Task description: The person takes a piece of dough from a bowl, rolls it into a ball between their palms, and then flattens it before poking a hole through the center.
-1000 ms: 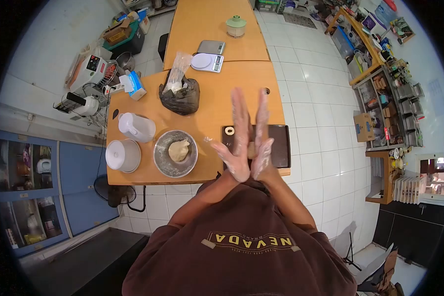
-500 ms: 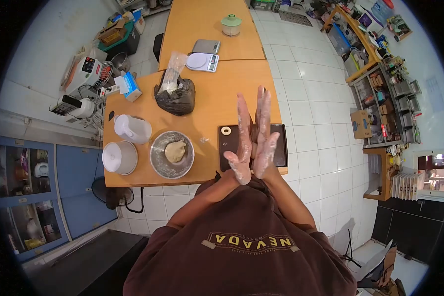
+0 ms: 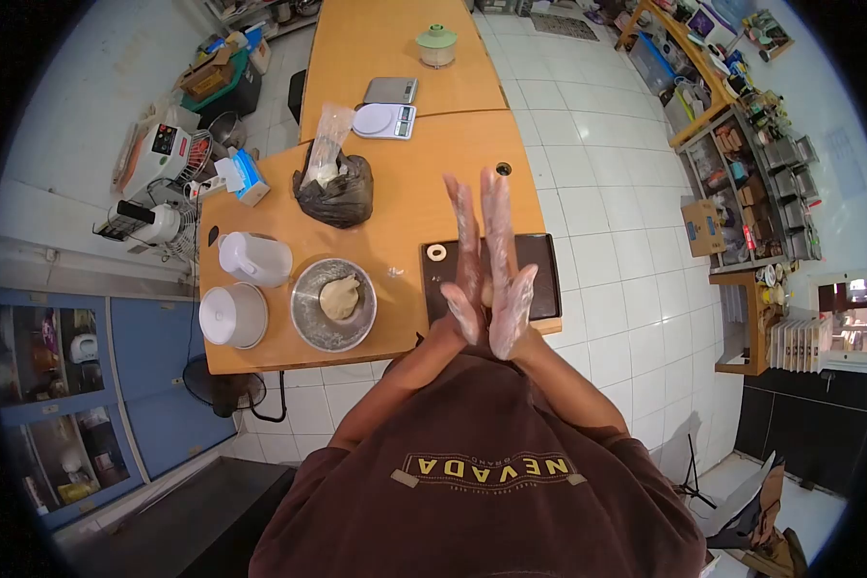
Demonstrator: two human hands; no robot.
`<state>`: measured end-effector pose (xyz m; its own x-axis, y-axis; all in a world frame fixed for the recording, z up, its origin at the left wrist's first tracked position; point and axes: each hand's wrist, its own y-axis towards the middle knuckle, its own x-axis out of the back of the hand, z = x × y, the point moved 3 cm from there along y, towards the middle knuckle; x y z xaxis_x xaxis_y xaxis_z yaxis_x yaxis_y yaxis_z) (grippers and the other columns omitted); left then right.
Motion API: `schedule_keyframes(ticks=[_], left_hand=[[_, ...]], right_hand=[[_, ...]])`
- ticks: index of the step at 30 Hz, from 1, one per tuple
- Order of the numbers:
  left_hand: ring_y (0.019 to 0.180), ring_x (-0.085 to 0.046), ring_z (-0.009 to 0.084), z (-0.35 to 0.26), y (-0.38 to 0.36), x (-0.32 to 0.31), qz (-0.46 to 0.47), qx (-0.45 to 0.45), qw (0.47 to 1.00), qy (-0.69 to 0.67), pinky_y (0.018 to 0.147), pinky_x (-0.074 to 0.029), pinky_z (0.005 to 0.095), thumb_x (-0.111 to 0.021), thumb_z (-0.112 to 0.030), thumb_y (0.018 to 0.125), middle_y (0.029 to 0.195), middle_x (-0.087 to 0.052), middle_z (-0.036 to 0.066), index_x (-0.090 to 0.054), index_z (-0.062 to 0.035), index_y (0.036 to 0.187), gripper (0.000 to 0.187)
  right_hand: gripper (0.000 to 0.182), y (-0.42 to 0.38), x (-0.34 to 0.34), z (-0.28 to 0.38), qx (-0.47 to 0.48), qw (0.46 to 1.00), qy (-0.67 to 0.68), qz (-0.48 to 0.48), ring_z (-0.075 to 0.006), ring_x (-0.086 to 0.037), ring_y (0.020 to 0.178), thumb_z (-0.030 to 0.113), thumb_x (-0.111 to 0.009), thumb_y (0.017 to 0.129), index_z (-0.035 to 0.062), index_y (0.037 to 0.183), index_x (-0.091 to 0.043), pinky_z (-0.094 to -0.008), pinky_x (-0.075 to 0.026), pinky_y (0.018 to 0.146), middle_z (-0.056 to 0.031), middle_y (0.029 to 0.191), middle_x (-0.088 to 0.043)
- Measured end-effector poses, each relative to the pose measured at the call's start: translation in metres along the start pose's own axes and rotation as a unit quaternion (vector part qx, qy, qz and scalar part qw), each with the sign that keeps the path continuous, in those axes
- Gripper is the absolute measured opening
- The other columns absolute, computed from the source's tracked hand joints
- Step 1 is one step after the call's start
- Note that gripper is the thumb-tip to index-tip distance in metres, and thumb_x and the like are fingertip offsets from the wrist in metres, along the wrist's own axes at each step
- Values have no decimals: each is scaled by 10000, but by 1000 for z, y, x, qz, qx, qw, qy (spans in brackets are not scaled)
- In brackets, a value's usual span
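Observation:
My left hand (image 3: 465, 279) and my right hand (image 3: 504, 279) are raised over the dark baking tray (image 3: 539, 275), palms facing and fingers stretched out. White flour coats both. Between the palms a small piece of dough (image 3: 486, 293) shows, mostly hidden by the hands. A ring-shaped piece of dough (image 3: 436, 252) lies at the tray's far left corner. Left of the tray, a metal bowl (image 3: 303, 323) dusted with flour holds a larger lump of dough (image 3: 339, 299).
A white pitcher (image 3: 257, 258) and a white lidded tub (image 3: 233, 311) stand left of the bowl. Farther back are a black plastic bag (image 3: 342, 197), a white kitchen scale (image 3: 383, 120), a grey scale (image 3: 391, 91) and a green-lidded container (image 3: 436, 46). The wooden table's right edge runs beside the tray.
My hands have slid against each other, the right shifting slightly toward me, with the dough still between the palms. The whole view has shifted slightly.

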<state>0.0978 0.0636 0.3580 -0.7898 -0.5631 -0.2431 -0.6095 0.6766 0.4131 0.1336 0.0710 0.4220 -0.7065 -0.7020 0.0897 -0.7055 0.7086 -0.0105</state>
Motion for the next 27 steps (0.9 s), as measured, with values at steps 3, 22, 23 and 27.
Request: schedule_keyframes(ticks=[3, 22, 23, 27], left_hand=[[1615, 24, 323, -7, -2, -1, 5, -85, 996, -35, 1247, -129, 612, -78, -1023, 758, 1756, 118, 23, 113, -135, 1668, 1286], [1600, 130, 325, -7, 3, 3, -17, -43, 999, -25, 1259, 37, 541, 12, -928, 844, 1739, 152, 134, 92, -94, 1664, 1172], [1598, 150, 319, -13, 8, 8, -22, -39, 999, -10, 1259, 73, 532, 45, -913, 853, 1740, 160, 122, 91, -94, 1664, 1154], [1598, 161, 314, -14, 20, 15, -90, 38, 991, -88, 1263, 107, 517, 63, -899, 866, 1751, 146, 56, 77, -120, 1671, 1120]], right_hand=[[953, 21, -31, 36, -145, 374, -895, 195, -332, 103, 1607, 725, -100, 1032, 14, 1659, -4, -522, 158, 1231, -174, 1746, 70], [932, 24, -34, 29, -197, 61, -959, 194, -349, 76, 1607, 719, -87, 1030, 49, 1658, 70, -546, 39, 1268, -159, 1742, 119], [936, 21, -33, 33, -201, 35, -959, 196, -350, 83, 1606, 722, -85, 1028, 47, 1659, 65, -551, 65, 1259, -162, 1740, 121], [887, 13, -36, 67, -206, -59, -951, 221, -365, 102, 1604, 665, -95, 1055, 29, 1665, 0, -576, 185, 1206, -181, 1745, 72]])
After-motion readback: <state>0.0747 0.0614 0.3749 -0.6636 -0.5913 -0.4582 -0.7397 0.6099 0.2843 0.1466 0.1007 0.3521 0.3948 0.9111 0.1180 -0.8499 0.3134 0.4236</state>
